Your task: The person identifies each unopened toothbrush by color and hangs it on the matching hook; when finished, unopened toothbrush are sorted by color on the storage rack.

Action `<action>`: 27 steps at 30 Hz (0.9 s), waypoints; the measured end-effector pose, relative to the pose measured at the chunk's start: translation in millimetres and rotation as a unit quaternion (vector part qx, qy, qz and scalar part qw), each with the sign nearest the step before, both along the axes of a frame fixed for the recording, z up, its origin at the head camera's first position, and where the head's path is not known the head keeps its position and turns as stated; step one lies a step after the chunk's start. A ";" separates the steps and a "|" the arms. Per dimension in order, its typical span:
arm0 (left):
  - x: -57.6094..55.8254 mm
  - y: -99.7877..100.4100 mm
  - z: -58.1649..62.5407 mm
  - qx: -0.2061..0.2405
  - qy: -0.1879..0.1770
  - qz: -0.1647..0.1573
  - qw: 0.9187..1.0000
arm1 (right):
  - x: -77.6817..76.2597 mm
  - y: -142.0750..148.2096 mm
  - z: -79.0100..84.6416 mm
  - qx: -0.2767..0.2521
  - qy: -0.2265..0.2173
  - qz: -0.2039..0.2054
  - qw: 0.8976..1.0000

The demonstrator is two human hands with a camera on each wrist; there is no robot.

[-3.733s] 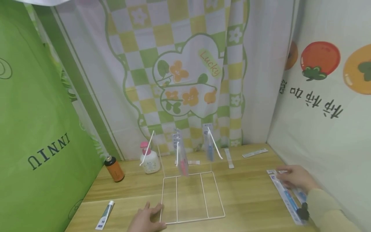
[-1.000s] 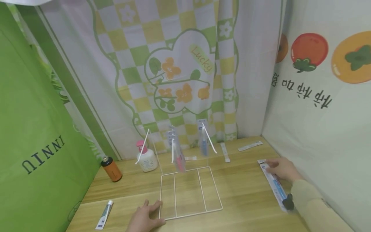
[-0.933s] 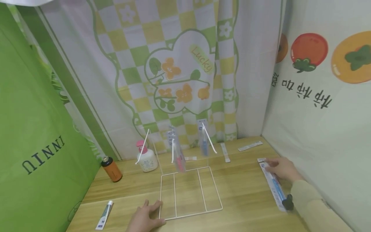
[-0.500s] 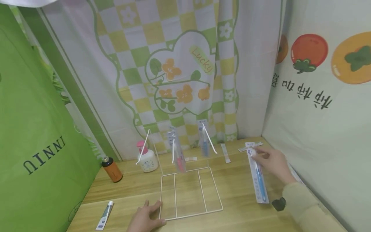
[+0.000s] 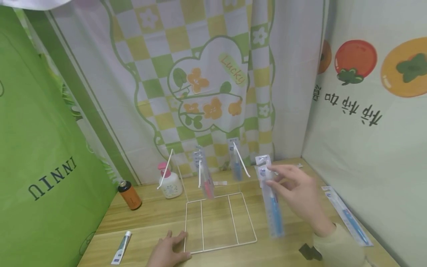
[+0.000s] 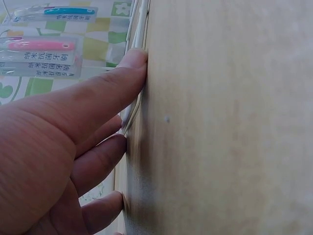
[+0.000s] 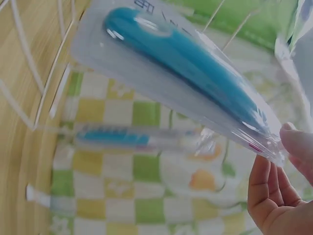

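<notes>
My right hand (image 5: 300, 193) pinches the top end of a packaged blue toothbrush (image 5: 275, 211), which hangs down just right of the white wire rack (image 5: 220, 248). In the right wrist view the same package slants toward the camera, its narrow end between thumb and fingertips. At the rack's front left corner, my left hand (image 5: 166, 248) holds the base wire, thumb along the front and fingers on the side. Several packages with a pink toothbrush (image 6: 41, 45) in front hang on the middle hook, and one blue toothbrush package (image 5: 235, 161) is on the right hook.
Another packaged blue toothbrush (image 5: 348, 217) lies by the right wall. A pump bottle (image 5: 171, 186) and an orange bottle (image 5: 130, 195) stand at the back left. A toothpaste tube (image 5: 121, 247) lies front left. Small white sachets (image 5: 220, 183) lie along the back.
My right hand has picked up the packaged toothbrush from the right side and carried it left, close to the rack. Another package now shows on the table behind it. My left hand stays put.
</notes>
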State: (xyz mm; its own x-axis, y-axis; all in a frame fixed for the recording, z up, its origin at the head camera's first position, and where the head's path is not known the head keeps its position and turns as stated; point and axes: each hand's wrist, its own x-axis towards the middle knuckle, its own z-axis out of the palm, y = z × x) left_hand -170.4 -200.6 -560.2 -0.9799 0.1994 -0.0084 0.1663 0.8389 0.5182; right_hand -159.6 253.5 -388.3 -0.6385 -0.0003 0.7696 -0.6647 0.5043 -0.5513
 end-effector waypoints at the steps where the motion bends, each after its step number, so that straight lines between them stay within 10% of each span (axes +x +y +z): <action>1: -0.1 -0.3 0.2 0.001 -0.001 0.000 1.000 | 3.9 -5.0 1.5 -0.001 0.012 0.006 1.000; 9: -0.3 0.3 -0.4 -0.002 -0.003 -0.002 1.000 | 19.1 -32.5 -0.6 -0.018 0.065 0.074 0.995; 27: -0.3 -0.1 -0.5 0.015 -0.016 0.008 1.000 | 17.5 -46.2 -18.2 -0.010 0.107 0.043 0.993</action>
State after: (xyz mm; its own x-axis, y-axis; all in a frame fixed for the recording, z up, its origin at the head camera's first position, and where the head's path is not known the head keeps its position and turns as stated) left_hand -170.7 -200.7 -560.7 -0.9821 0.1851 -0.0343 0.1364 0.8254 0.5478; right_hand -142.1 207.2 -406.5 -0.4586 -0.0305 0.8881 -0.8078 0.4307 -0.4023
